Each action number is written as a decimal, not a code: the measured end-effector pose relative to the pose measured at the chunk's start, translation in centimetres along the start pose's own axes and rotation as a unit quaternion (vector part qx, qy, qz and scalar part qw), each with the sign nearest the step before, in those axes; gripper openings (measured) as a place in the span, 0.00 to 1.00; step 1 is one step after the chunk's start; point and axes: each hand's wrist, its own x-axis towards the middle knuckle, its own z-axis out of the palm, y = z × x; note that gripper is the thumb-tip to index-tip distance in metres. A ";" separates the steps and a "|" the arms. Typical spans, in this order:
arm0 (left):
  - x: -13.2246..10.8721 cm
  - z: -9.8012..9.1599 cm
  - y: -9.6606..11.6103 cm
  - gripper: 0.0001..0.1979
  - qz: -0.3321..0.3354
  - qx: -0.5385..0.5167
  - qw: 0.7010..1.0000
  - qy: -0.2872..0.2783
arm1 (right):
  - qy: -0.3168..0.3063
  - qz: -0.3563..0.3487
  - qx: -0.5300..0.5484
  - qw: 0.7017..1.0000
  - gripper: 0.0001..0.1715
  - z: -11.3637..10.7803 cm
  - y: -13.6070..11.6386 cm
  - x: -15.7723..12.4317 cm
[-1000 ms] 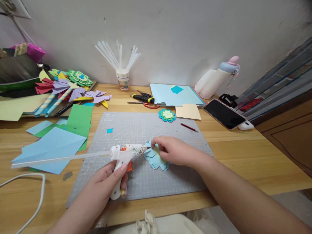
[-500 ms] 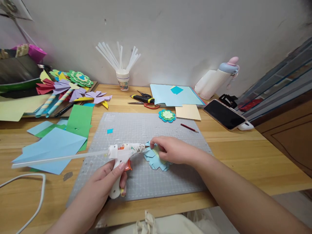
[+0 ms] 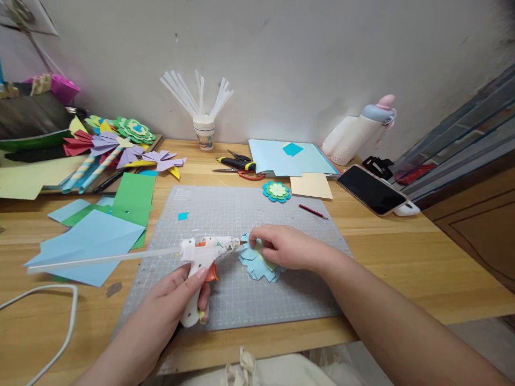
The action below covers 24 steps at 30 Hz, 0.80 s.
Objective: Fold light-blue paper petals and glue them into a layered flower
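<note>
Reaches in from the lower left with the bare left forearm [image 3: 129,340], slanting up and to the right. Curls the left hand [image 3: 181,295] into a closed grip, with the thumb [image 3: 197,280] laid along the near side and the fingers [image 3: 204,295] wrapped around. Stretches the right forearm [image 3: 386,311] in from the lower right. Holds the right hand [image 3: 285,247] back-up, with the index finger [image 3: 262,231] arched and its tip pointing down.

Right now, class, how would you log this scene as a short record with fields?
Left hand: grips the white glue gun
Nozzle: toward the light blue paper flower, contact unclear
Right hand: curled over that flower
Cutting mat: also bears layered flower, pencil, blue scrap
Left of mat: green sheet, blue sheet
Behind mat: cup holding white sticks
Right of mat: phone
</note>
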 end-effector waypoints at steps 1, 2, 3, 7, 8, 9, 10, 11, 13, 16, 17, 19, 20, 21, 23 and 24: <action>0.0 0.0 0.0 0.18 0.001 -0.001 1.000 0.001 | 0.002 -0.004 0.005 1.000 0.15 0.0 0.1 -0.1; 0.0 0.0 0.0 0.18 0.003 -0.003 1.000 0.001 | 0.005 -0.008 0.011 1.000 0.14 0.0 0.1 -0.1; 0.0 0.0 0.0 0.19 0.005 -0.006 1.000 0.001 | 0.007 -0.011 0.018 1.000 0.13 0.0 0.2 -0.2; 0.2 -0.1 0.0 0.19 0.000 0.002 1.000 -0.015 | 0.015 -0.015 0.049 0.999 0.10 0.1 0.4 -0.5; 0.2 -0.1 0.1 0.20 -0.003 0.016 1.000 -0.023 | 0.016 -0.014 0.057 0.998 0.09 0.2 0.5 -0.6; 0.3 -0.1 0.1 0.21 -0.005 0.034 0.999 -0.032 | 0.017 -0.012 0.065 0.998 0.08 0.3 0.7 -0.6; 0.4 -0.2 0.2 0.22 -0.007 0.055 0.998 -0.040 | 0.018 -0.011 0.072 0.997 0.08 0.3 0.8 -0.7; 0.5 -0.1 0.3 0.23 -0.009 0.074 0.996 -0.047 | 0.018 -0.011 0.079 0.997 0.08 0.4 0.9 -0.7; 0.8 0.0 0.5 0.23 -0.013 0.092 0.994 -0.051 | 0.020 -0.012 0.091 0.996 0.07 0.6 1.3 -0.7; 1.2 0.4 1.0 0.21 -0.031 0.079 0.995 -0.049 | 0.023 -0.016 0.103 0.994 0.07 0.8 1.7 -0.6; 1.3 0.6 1.1 0.21 -0.040 0.078 0.995 -0.045 | 0.024 -0.016 0.105 0.994 0.07 0.9 1.7 -0.6; 1.6 0.8 1.4 0.21 -0.052 0.091 0.994 -0.032 | 0.025 -0.017 0.109 0.994 0.06 0.9 1.8 -0.7; 1.8 1.0 1.5 0.22 -0.056 0.101 0.993 -0.023 | 0.026 -0.017 0.111 0.993 0.06 0.9 1.8 -0.7; 1.9 1.1 1.5 0.22 -0.056 0.113 0.992 -0.018 | 0.027 -0.017 0.112 0.993 0.06 0.9 1.7 -0.7; 2.0 1.2 1.6 0.23 -0.050 0.135 0.989 -0.008 | 0.029 -0.018 0.114 0.993 0.06 0.9 1.7 -0.7; 2.0 1.3 1.6 0.23 -0.047 0.148 0.988 -0.002 | 0.031 -0.018 0.115 0.993 0.06 0.8 1.6 -0.7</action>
